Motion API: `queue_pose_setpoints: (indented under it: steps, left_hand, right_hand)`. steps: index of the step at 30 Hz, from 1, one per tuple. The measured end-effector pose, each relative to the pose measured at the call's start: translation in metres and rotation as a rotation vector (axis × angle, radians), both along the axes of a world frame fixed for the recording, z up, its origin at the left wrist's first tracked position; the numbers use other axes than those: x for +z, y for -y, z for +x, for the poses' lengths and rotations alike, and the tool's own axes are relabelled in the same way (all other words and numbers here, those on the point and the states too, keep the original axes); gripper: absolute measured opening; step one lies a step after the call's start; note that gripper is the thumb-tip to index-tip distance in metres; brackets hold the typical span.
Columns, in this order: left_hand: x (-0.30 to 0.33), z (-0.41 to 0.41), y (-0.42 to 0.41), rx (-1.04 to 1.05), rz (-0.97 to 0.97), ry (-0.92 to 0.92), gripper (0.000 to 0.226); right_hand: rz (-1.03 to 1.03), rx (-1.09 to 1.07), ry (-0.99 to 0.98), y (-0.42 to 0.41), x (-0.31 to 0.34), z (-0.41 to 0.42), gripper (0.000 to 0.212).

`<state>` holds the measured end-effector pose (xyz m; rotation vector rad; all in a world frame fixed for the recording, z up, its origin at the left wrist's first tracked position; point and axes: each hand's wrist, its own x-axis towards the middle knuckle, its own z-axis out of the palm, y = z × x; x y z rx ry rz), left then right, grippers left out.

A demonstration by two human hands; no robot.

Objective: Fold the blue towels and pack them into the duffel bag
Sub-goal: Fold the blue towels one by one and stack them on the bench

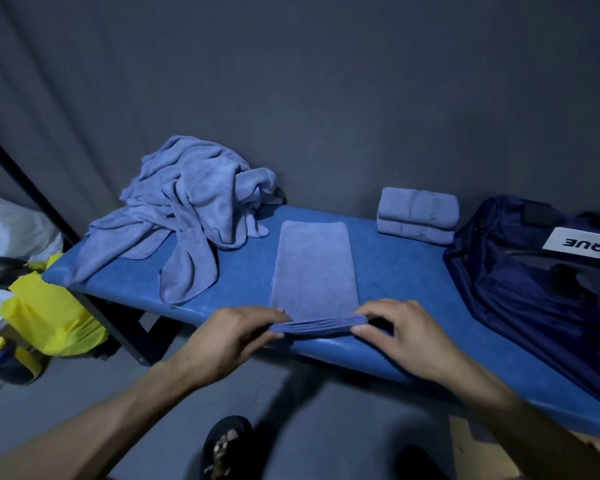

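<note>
We had a long folded strip of blue towel [314, 268] lying lengthwise on the blue padded bench [395, 271], running from the near edge toward the wall. Our left hand [229, 337] pinched the near left corner of its layered end, and our right hand [406, 336] pinched the near right corner, so each grip was grasping the towel, with the stacked edges raised a little between them and the rest of the strip stretching away beyond our fingers. A heap of unfolded blue towels [191, 206] sat at the far left of the bench, near the strip but apart from it. Two folded towels [418, 214] lay stacked at the back right, just beside the navy duffel bag [534, 292], which rested on the right end of the bench.
</note>
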<state>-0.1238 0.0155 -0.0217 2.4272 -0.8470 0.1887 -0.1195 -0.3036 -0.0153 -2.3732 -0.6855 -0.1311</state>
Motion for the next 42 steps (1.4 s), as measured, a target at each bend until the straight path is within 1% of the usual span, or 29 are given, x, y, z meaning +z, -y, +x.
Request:
queue_pose_setpoints:
  steps: [2,4,5,9,11,12,14,17,21,24,26,27,28,30,31,34,36,37,40,41,42]
  left_hand:
    - [0.002,0.002,0.003,0.069,-0.144,-0.119,0.017]
    - [0.002,0.007,0.008,0.134,-0.270,-0.236,0.011]
    - [0.002,0.011,0.010,0.161,-0.314,-0.290,0.015]
    - [0.004,0.030,0.017,0.267,-0.430,-0.471,0.039]
    - [0.005,0.037,0.022,0.323,-0.472,-0.550,0.042]
    - [0.006,0.040,0.024,0.350,-0.467,-0.574,0.040]
    - [0.005,0.046,0.029,0.405,-0.387,-0.578,0.037]
    - [0.008,0.052,0.033,0.478,-0.250,-0.542,0.038]
    - [0.013,0.055,0.036,0.501,-0.124,-0.473,0.033]
    - [0.015,0.054,0.038,0.508,-0.040,-0.420,0.022]
    - [0.012,0.053,0.039,0.523,-0.007,-0.375,0.022]
    - [0.010,0.053,0.039,0.538,0.033,-0.336,0.023]
    - [0.009,0.053,0.040,0.559,0.083,-0.296,0.023]
    - [0.009,0.054,0.039,0.585,0.132,-0.205,0.021]
    - [0.009,0.054,0.038,0.561,0.115,-0.144,0.021]
    - [0.004,0.055,0.039,0.396,0.080,0.078,0.019]
    - [-0.001,0.054,0.040,0.305,0.138,0.218,0.020]
    - [-0.003,0.054,0.041,0.266,0.172,0.273,0.020]
    - [-0.006,0.053,0.037,0.179,0.202,0.371,0.015]
    - [-0.007,0.052,0.033,0.149,0.206,0.380,0.016]
    - [-0.007,0.051,0.030,0.114,0.211,0.365,0.023]
  right_hand:
    - [0.059,-0.079,-0.077,0.000,0.002,0.003,0.009]
    - [0.132,-0.138,-0.185,-0.005,0.004,0.007,0.016]
    - [0.162,-0.164,-0.236,-0.007,0.005,0.008,0.020]
    - [0.234,-0.301,-0.405,-0.014,0.006,0.021,0.036]
    - [0.246,-0.369,-0.463,-0.017,0.005,0.028,0.038]
    - [0.241,-0.400,-0.481,-0.019,0.004,0.031,0.039]
    - [0.211,-0.459,-0.485,-0.022,0.003,0.036,0.041]
    - [0.127,-0.521,-0.447,-0.028,0.003,0.040,0.041]
    - [0.059,-0.574,-0.428,-0.034,0.001,0.044,0.042]
    - [0.034,-0.606,-0.420,-0.036,-0.001,0.044,0.033]
    - [0.030,-0.625,-0.406,-0.038,0.001,0.044,0.020]
    - [0.015,-0.629,-0.385,-0.039,0.001,0.043,0.016]
    - [-0.019,-0.624,-0.355,-0.039,0.000,0.042,0.019]
    - [-0.115,-0.593,-0.260,-0.041,-0.002,0.038,0.026]
    - [-0.142,-0.571,-0.186,-0.041,-0.003,0.037,0.027]
    - [-0.214,-0.459,0.124,-0.044,-0.005,0.032,0.026]
    - [-0.308,-0.402,0.310,-0.045,-0.009,0.032,0.025]
    - [-0.358,-0.389,0.373,-0.046,-0.011,0.033,0.025]
    - [-0.462,-0.347,0.442,-0.046,-0.012,0.034,0.024]
    - [-0.473,-0.329,0.453,-0.044,-0.012,0.032,0.022]
    - [-0.476,-0.304,0.465,-0.042,-0.012,0.031,0.018]
